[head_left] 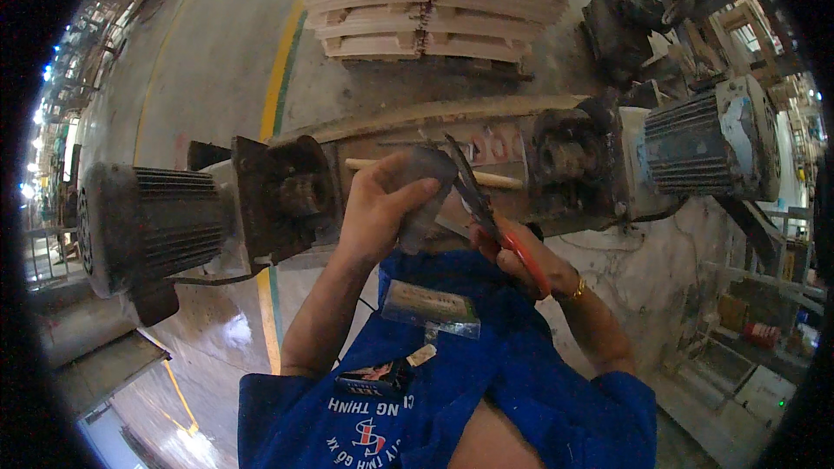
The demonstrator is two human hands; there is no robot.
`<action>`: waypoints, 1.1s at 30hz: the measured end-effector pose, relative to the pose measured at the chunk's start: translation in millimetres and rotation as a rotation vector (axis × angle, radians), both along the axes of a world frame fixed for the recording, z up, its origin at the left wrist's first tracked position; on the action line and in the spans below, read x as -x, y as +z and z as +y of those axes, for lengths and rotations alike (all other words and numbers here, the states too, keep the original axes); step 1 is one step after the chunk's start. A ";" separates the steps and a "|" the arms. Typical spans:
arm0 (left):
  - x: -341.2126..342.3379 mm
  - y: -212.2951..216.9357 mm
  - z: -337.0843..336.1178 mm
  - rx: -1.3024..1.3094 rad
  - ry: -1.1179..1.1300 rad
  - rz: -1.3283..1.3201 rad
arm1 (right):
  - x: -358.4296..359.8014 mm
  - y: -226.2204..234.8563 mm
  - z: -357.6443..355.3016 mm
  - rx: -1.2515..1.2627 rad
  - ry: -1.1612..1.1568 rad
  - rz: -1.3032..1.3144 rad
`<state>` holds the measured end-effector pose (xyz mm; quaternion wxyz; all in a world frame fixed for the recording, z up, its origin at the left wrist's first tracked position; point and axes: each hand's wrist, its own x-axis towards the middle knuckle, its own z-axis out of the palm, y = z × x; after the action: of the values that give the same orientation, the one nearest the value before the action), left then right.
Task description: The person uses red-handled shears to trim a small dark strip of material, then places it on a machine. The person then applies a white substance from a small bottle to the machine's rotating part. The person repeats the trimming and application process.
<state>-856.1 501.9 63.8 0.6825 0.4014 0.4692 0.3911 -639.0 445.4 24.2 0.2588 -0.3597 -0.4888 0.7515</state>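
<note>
My left hand (pixel 382 200) is closed on a dark grey, thin, curved sheet (pixel 436 169), its thumb lying on the face. The sheet's material is hard to tell. Scissors (pixel 469 187) with red handles are gripped in my right hand (pixel 521 256), their dark blades pointing away from me. Those blades lie along the right edge of the sheet; I cannot tell if the edge is between them. Both hands are held in front of my blue shirt, above a wooden surface between two motors.
A grey finned motor (pixel 165 217) stands at left, another (pixel 708 143) at right, each with a dark hub facing inward. A pale wooden stick (pixel 499 181) lies on the surface (pixel 391 141) between them. Beyond rise stacked wooden boards (pixel 373 0). A yellow-green floor line (pixel 282 61) runs at left.
</note>
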 end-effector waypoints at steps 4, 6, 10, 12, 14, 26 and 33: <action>-4.9 0.6 -2.4 -0.046 0.042 0.020 | 9.8 13.9 7.4 -0.051 -0.006 0.001; -6.4 3.0 -2.5 -0.045 0.066 0.034 | 11.9 17.4 9.3 -0.083 -0.007 -0.027; -5.4 7.1 -1.6 -0.029 0.047 0.084 | 12.0 21.7 10.9 -0.103 0.002 -0.136; -4.3 6.0 -1.4 -0.026 0.044 0.093 | 13.7 23.2 11.7 -0.130 -0.012 -0.138; -2.9 3.1 -1.9 -0.028 0.049 0.086 | 14.8 23.1 12.0 -0.159 -0.019 -0.136; -1.5 6.8 2.1 0.033 0.014 0.129 | 11.4 -1.1 7.8 -0.338 -0.057 -0.309; -3.0 7.7 0.5 0.013 0.026 0.137 | 9.9 2.5 7.4 -0.329 -0.029 -0.326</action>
<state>-853.1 502.4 71.5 0.6461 0.4167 0.5227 0.3684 -648.8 452.8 26.7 0.2424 -0.4363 -0.6346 0.5900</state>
